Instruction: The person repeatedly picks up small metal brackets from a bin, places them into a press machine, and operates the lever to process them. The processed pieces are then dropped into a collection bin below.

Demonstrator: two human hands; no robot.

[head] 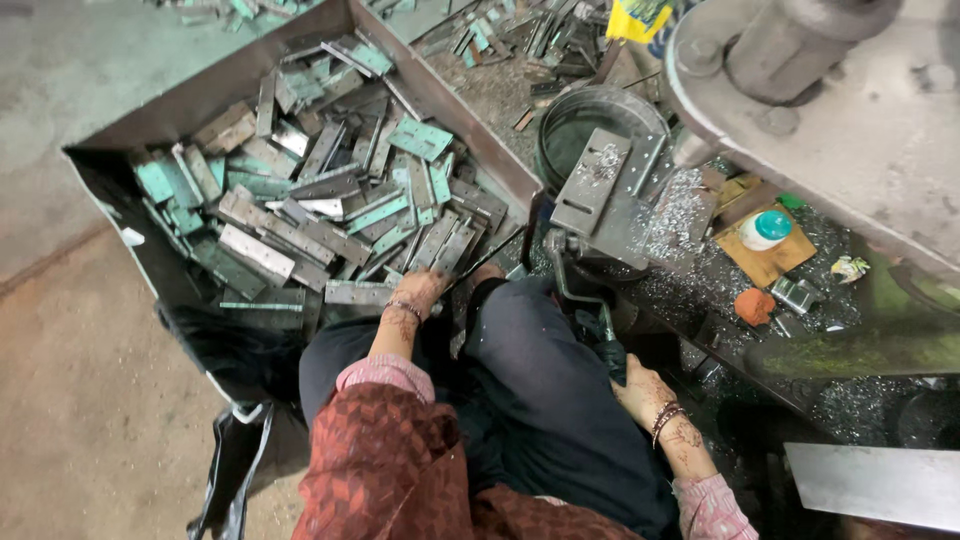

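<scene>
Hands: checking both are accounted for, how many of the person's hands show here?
2: left hand reaching into the bin of metal plates; right hand by the black lever handle.

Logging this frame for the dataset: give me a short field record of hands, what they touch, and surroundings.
left hand: reaching into metal bin, fingers on flat metal plates
right hand: on dark handle of bent lever
jig: grey slotted plate with metal shavings
nearby: white bottle with teal cap, orange lump
posture: seated, knees between bin and machine
</scene>
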